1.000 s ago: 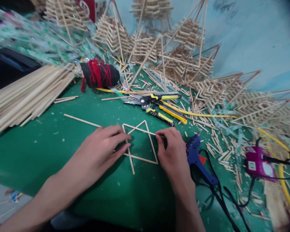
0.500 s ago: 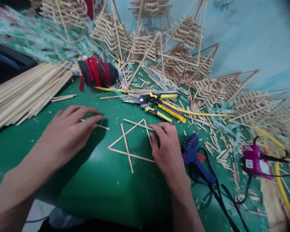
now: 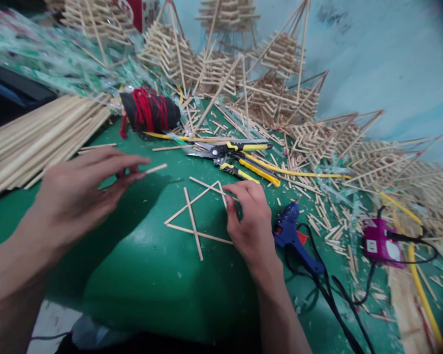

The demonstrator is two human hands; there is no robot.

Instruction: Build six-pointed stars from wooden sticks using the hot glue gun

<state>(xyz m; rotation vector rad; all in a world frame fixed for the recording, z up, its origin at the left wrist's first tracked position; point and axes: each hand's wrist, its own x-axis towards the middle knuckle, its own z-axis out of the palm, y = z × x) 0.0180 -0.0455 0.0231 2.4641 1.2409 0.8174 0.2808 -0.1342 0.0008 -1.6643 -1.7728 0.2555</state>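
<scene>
My left hand [image 3: 84,184] pinches a thin wooden stick [image 3: 157,169] above the table, its free end pointing right. Several similar sticks lie in a star-like pattern, a triangle [image 3: 184,210] crossed by two loose-looking pieces: one crossing stick [image 3: 193,223] at the left, another crossing stick [image 3: 201,183] near the top corner. Over the pattern's right side rests my right hand [image 3: 251,221], closed, thumb and fingertips on the upper crossing stick where it meets the triangle. That hand hides the triangle's right corner. Just right of it lies a blue glue gun [image 3: 295,238].
Pliers-like cutters [image 3: 216,152] and a yellow cutter knife [image 3: 262,172] lie beyond the pattern. Long sticks [image 3: 44,137] are piled at left, near a black roll with red string [image 3: 149,109]. Stick structures [image 3: 221,69] line the back; offcuts and a purple box [image 3: 382,243] are at right.
My left hand has lifted and moved slightly left, and its stick now tilts upward to the right. My right hand stays at the pattern's upper right. The view has shifted a little.
</scene>
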